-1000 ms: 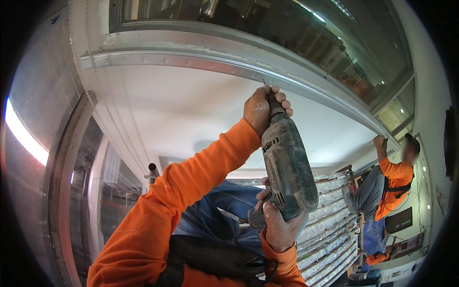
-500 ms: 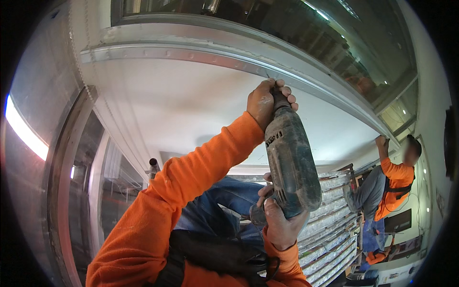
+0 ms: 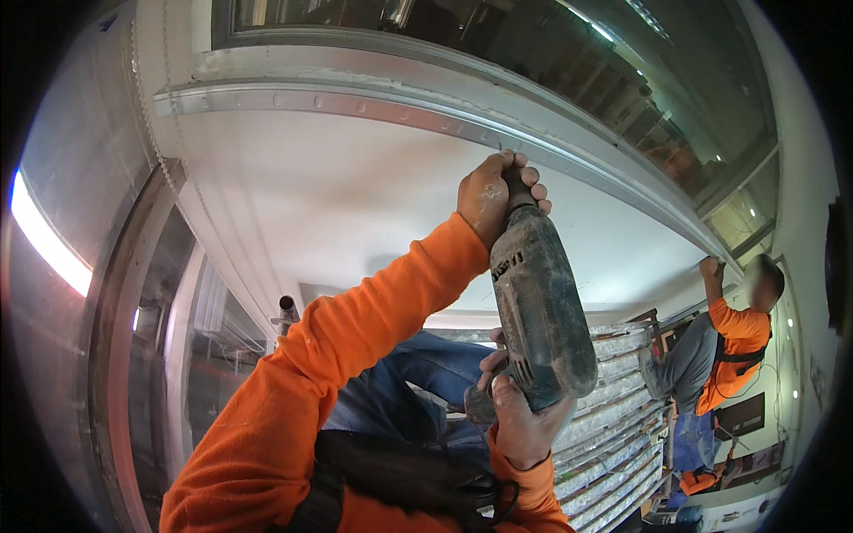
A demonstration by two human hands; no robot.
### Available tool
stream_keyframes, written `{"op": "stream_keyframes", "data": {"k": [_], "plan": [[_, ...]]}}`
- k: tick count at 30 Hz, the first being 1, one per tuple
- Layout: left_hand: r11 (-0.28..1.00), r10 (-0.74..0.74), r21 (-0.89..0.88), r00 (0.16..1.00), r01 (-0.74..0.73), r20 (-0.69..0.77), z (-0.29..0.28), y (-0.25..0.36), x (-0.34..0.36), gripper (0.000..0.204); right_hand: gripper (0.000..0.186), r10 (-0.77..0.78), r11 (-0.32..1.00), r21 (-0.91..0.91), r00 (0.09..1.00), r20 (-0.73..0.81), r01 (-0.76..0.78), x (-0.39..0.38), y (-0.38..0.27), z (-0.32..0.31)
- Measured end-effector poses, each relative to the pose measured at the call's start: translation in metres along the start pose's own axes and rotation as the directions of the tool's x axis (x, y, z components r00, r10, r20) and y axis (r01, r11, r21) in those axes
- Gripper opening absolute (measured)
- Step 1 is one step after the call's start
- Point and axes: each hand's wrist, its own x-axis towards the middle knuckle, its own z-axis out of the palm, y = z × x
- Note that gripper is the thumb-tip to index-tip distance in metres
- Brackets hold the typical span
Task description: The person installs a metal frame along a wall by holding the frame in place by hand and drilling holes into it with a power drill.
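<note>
A dusty dark green power drill (image 3: pixel 544 302) is held in both my hands, its nose pointing up toward a perforated metal channel (image 3: pixel 404 114). My left hand (image 3: pixel 487 197) wraps around the drill's front end, near the chuck. My right hand (image 3: pixel 531 428) grips the rear handle, thumb and fingers closed around it. A thin bit shows just above my left fingers, close to the channel's lower edge; I cannot tell whether it touches.
Above the channel runs a framed window (image 3: pixel 498 44). A co-worker (image 3: pixel 733 333) in orange crouches at right, one hand raised to the channel's far end. Below lie slatted planks (image 3: pixel 613 426). A beaded chain (image 3: pixel 142 98) hangs at left, near a scaffold pipe end (image 3: pixel 286 306).
The drill's front end and my left hand sit slightly lower against the channel. My grip on the drill is the same. The co-worker's head is a little lower.
</note>
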Motion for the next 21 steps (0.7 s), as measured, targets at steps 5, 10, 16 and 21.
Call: {"op": "stream_keyframes", "data": {"k": [5,10,16,21], "plan": [[0.999,0.019,0.038,0.992,-0.014,-0.122,-0.007,-0.004,-0.003,0.015,0.048,-0.029,1.0,0.001,1.0,-0.003,0.029,0.007,0.014,-0.006],[0.998,-0.044,-0.053,0.997,0.04,-0.068,-0.01,-0.01,0.002,0.021,0.051,-0.001,0.999,0.035,1.0,-0.022,0.001,0.008,0.018,-0.014],[0.99,0.016,-0.138,0.997,-0.026,-0.076,-0.02,-0.01,0.008,0.028,0.059,-0.013,0.988,0.152,1.0,0.003,0.013,0.0,0.038,-0.033],[0.996,-0.006,-0.092,0.999,0.002,-0.044,-0.024,-0.019,-0.002,0.03,0.06,-0.008,0.969,0.245,1.0,0.025,0.002,-0.008,0.053,-0.047]]}}
